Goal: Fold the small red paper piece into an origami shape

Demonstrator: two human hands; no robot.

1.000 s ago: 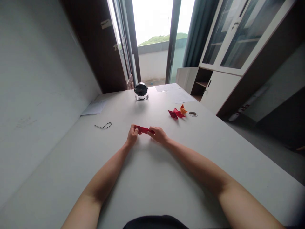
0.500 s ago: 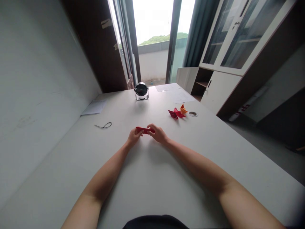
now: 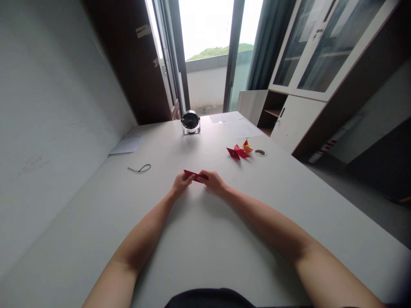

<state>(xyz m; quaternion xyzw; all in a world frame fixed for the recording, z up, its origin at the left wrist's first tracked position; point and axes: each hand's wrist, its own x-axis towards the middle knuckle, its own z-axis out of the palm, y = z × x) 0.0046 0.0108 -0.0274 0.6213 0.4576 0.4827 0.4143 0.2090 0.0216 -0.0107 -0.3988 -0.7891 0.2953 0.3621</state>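
Both of the person's bare arms stretch out over the white table (image 3: 199, 256), and the two hands meet near its middle around a small folded piece of red paper (image 3: 193, 175). The left hand (image 3: 180, 185) has its fingertips closed on the near left part of the paper, thumb and fingers pressed together in a pinch. The right hand (image 3: 214, 182) pinches the right end in the same way, its fingers curled in and its knuckles turned up. The red strip lies low between them, just above or on the tabletop; I cannot tell which. Its pointed left tip pokes out beyond the left fingers. Farther back and to the right sit two finished red folded shapes (image 3: 238, 152) touching each other, with an orange folded shape (image 3: 247, 147) just behind them and a round cable hole (image 3: 260, 152) in the table just beside that. A small round desk fan (image 3: 190, 122) on a metal stand stands at the far end of the table, in front of the glass door (image 3: 212, 51). To the left, well apart from the hands, a thin dark looped cord (image 3: 140, 169) lies flat, and a sheet of white paper (image 3: 127, 144) rests near the wall. More white sheets (image 3: 234, 124) lie at the far right corner, by the cabinet (image 3: 289, 119).
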